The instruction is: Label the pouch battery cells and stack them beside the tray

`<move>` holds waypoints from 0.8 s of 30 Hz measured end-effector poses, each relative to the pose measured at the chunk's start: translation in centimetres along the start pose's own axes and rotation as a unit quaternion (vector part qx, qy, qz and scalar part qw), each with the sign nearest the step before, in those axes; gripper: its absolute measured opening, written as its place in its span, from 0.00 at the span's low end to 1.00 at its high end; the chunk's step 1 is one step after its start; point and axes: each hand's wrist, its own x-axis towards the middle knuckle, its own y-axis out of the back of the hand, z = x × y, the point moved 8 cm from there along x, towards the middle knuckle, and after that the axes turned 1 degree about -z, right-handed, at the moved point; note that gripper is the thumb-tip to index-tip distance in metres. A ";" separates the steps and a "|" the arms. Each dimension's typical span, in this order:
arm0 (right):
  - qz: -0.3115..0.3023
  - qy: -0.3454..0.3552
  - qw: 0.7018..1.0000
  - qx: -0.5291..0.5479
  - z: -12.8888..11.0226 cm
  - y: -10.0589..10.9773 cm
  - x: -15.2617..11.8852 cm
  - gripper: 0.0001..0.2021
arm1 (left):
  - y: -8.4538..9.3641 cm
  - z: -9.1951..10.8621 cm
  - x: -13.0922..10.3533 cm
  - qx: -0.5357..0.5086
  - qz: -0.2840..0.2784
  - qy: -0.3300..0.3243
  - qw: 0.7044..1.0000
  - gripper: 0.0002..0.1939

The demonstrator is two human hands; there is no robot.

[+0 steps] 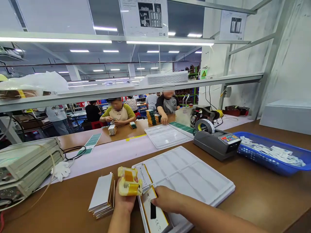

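My left hand [124,200] is closed around a cream plastic block with amber tape [130,183], held up beside the tray's left edge. My right hand [166,198] pinches the upper end of a flat white battery pack [151,210] with orange edges, a black strip and a CE mark. That pack lies in or just over the near left part of the white compartment tray [191,171]; whether it touches the bottom, I cannot tell. Beyond it, a similar white pack [145,174] rests in the far left compartment. Left of my left hand stands a stack of white packs [102,194].
A grey tape dispenser [216,142] and a blue basket of white pieces [269,155] stand at the right. Grey instruments [29,165] and a white glove [61,170] are at the left. Another tray [167,136] lies beyond mine. Co-workers sit opposite, below a shelf [116,94].
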 end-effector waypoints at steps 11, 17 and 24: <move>0.048 0.042 0.984 0.169 -2.5 8.0 2.5 0.12 | -1.7 -1.2 -1.0 -0.032 -0.139 0.003 0.990 0.13; 0.044 0.069 0.997 -0.009 -6.6 5.0 5.1 0.10 | -2.6 -1.8 -1.9 -0.052 -0.170 0.010 0.984 0.20; 0.116 0.000 0.962 -0.246 -4.6 6.9 6.3 0.26 | -2.7 -0.6 -2.1 -0.093 -0.176 -0.009 0.980 0.27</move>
